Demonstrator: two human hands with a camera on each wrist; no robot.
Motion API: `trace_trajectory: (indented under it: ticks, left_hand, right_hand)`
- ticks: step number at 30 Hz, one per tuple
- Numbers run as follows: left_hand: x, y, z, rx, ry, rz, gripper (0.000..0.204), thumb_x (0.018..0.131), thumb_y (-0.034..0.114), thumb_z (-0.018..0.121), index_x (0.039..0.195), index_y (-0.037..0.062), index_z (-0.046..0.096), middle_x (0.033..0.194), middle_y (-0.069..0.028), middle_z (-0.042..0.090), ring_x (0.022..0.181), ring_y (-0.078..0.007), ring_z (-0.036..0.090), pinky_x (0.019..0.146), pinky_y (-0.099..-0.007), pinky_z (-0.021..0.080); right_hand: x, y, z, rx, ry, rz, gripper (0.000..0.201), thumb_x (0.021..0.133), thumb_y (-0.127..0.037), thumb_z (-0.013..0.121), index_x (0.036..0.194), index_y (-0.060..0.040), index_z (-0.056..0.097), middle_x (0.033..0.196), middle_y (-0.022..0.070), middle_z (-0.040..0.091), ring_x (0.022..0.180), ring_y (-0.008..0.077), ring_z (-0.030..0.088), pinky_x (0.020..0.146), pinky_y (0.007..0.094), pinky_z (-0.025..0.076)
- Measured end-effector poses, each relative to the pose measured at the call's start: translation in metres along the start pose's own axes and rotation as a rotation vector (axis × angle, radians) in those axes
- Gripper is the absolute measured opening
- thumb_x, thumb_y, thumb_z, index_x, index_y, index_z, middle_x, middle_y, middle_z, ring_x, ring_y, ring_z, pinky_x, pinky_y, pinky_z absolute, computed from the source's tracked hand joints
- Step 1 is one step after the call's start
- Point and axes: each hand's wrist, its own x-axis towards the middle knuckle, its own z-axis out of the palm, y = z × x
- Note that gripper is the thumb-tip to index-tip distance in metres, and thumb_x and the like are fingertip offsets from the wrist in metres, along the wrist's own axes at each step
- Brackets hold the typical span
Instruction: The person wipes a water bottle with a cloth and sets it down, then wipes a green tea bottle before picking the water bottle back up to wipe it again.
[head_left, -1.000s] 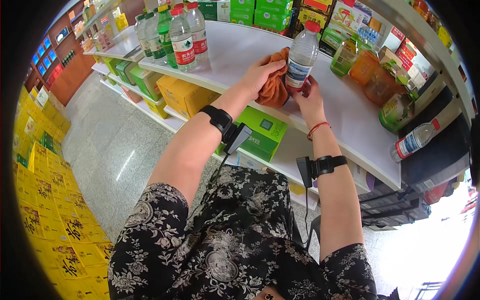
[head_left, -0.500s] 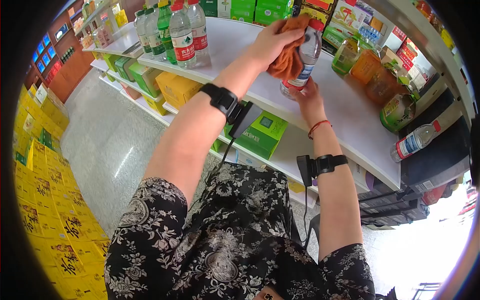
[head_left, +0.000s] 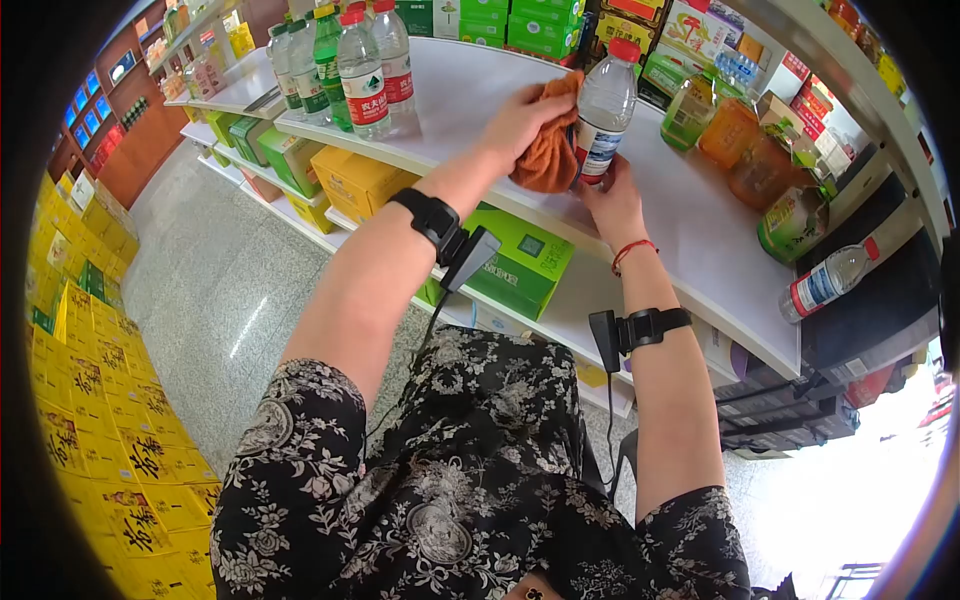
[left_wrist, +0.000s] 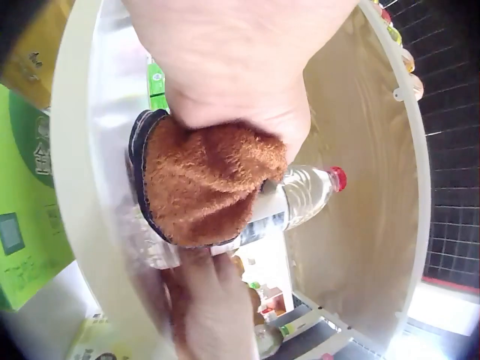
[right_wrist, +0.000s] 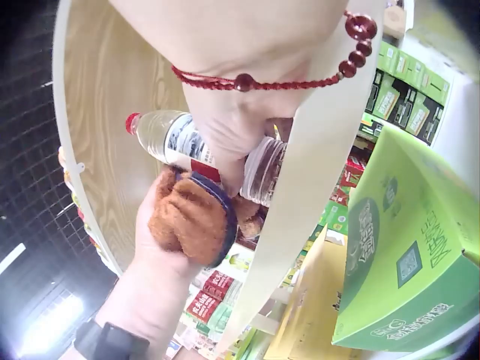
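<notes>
Bottle: clear water bottle (head_left: 605,105), red cap on, between the two hands over the white shelf (head_left: 690,230); head view has the whole cap and shoulder. Whether the base touches the shelf, cannot tell.
Left hand (head_left: 520,125): fingers curled round a bunched brown cloth (head_left: 548,155), pressed to the bottle's side; fingertips hidden by cloth in left wrist view.
Right hand (head_left: 615,200): fingers and thumb clamped round the bottle's lower part; right wrist view adds the ribbed clear plastic beside the fingers.
Cloth edge: dark band, plain in both wrist views, barely seen from the head.
Bracelet: red cord (head_left: 635,250) on the right wrist; its beads read clearly only in right wrist view.
Neighbours: bottle group (head_left: 345,75) standing on the shelf, to the left in head view.
Below: green box (head_left: 525,265), lower shelf.
</notes>
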Motion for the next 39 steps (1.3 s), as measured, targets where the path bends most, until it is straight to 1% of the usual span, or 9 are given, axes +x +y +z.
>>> trace_trajectory:
  ticks: [9, 12, 14, 16, 20, 26, 34, 36, 39]
  left_hand:
    - [0.023, 0.049, 0.031, 0.112, -0.052, 0.324, 0.036, 0.084, 0.018, 0.068, 0.110, -0.0048, 0.057, 0.095, -0.0090, 0.065, 0.086, -0.0138, 0.064, 0.076, -0.0259, 0.051]
    - [0.013, 0.012, 0.011, 0.163, -0.070, 0.169, 0.041, 0.086, 0.022, 0.065, 0.117, -0.0037, 0.055, 0.100, -0.0086, 0.064, 0.092, -0.0136, 0.062, 0.081, -0.0263, 0.049]
    - [0.005, -0.014, -0.010, 0.207, -0.083, 0.106, 0.045, 0.088, 0.024, 0.064, 0.122, -0.0030, 0.053, 0.105, -0.0076, 0.063, 0.095, -0.0126, 0.060, 0.083, -0.0268, 0.048]
    - [-0.004, -0.036, -0.026, 0.661, -0.050, 0.067, 0.045, 0.090, 0.025, 0.062, 0.124, -0.0033, 0.051, 0.108, -0.0082, 0.062, 0.099, -0.0131, 0.059, 0.086, -0.0271, 0.047]
    - [-0.007, -0.043, -0.029, 0.452, -0.064, 0.061, 0.044, 0.090, 0.025, 0.062, 0.123, -0.0029, 0.052, 0.109, -0.0080, 0.061, 0.098, -0.0128, 0.059, 0.086, -0.0273, 0.047]
    - [0.007, -0.003, -0.005, 0.065, -0.027, 0.058, 0.043, 0.089, 0.024, 0.063, 0.120, -0.0037, 0.052, 0.109, -0.0085, 0.062, 0.097, -0.0151, 0.061, 0.084, -0.0286, 0.050]
    - [0.026, 0.069, 0.038, 0.112, -0.123, 0.217, 0.048, 0.089, 0.024, 0.064, 0.126, -0.0026, 0.049, 0.100, -0.0080, 0.063, 0.088, -0.0138, 0.061, 0.077, -0.0236, 0.050]
    - [0.032, 0.059, 0.028, 0.498, -0.124, 0.296, 0.048, 0.088, 0.027, 0.065, 0.122, -0.0030, 0.051, 0.110, -0.0072, 0.062, 0.096, -0.0119, 0.060, 0.084, -0.0267, 0.049]
    - [0.015, 0.029, 0.019, 0.313, -0.145, 0.213, 0.051, 0.087, 0.028, 0.066, 0.124, -0.0024, 0.049, 0.112, -0.0068, 0.060, 0.097, -0.0111, 0.059, 0.084, -0.0256, 0.048]
  right_hand:
    - [0.006, 0.026, 0.006, 0.253, -0.058, -0.033, 0.063, 0.075, -0.027, 0.077, 0.126, -0.0029, 0.048, 0.116, 0.0139, 0.056, 0.105, 0.0257, 0.058, 0.091, 0.0358, 0.046]
    - [0.007, 0.022, 0.004, 0.234, -0.039, -0.031, 0.061, 0.075, -0.028, 0.076, 0.124, -0.0034, 0.050, 0.115, 0.0144, 0.054, 0.106, 0.0264, 0.056, 0.091, 0.0365, 0.045]
    - [0.007, 0.015, 0.002, -0.025, 0.002, 0.022, 0.058, 0.079, -0.023, 0.074, 0.124, 0.0011, 0.048, 0.110, 0.0101, 0.060, 0.099, 0.0178, 0.059, 0.086, 0.0308, 0.047]
    - [0.004, 0.009, 0.000, -0.004, 0.008, 0.013, 0.060, 0.077, -0.026, 0.075, 0.123, 0.0013, 0.049, 0.109, 0.0106, 0.060, 0.098, 0.0184, 0.059, 0.086, 0.0312, 0.047]
    - [0.000, -0.002, -0.003, 0.039, -0.026, 0.047, 0.063, 0.075, -0.028, 0.075, 0.125, -0.0008, 0.048, 0.117, 0.0180, 0.054, 0.108, 0.0304, 0.055, 0.093, 0.0386, 0.044]
    - [0.004, 0.008, 0.000, 0.018, -0.021, 0.018, 0.064, 0.074, -0.028, 0.077, 0.124, -0.0015, 0.048, 0.116, 0.0174, 0.053, 0.107, 0.0300, 0.055, 0.092, 0.0390, 0.045]
    - [0.006, 0.022, 0.005, 0.164, -0.022, -0.044, 0.060, 0.075, -0.029, 0.077, 0.122, -0.0031, 0.050, 0.112, 0.0136, 0.054, 0.101, 0.0267, 0.057, 0.089, 0.0378, 0.046]
    - [0.007, 0.022, 0.006, 0.159, -0.037, -0.033, 0.060, 0.074, -0.029, 0.077, 0.122, -0.0035, 0.051, 0.112, 0.0131, 0.054, 0.100, 0.0262, 0.058, 0.089, 0.0377, 0.046]
    - [0.007, 0.023, 0.005, 0.130, -0.020, -0.036, 0.058, 0.074, -0.027, 0.077, 0.121, -0.0031, 0.051, 0.113, 0.0127, 0.055, 0.099, 0.0251, 0.058, 0.088, 0.0370, 0.046]
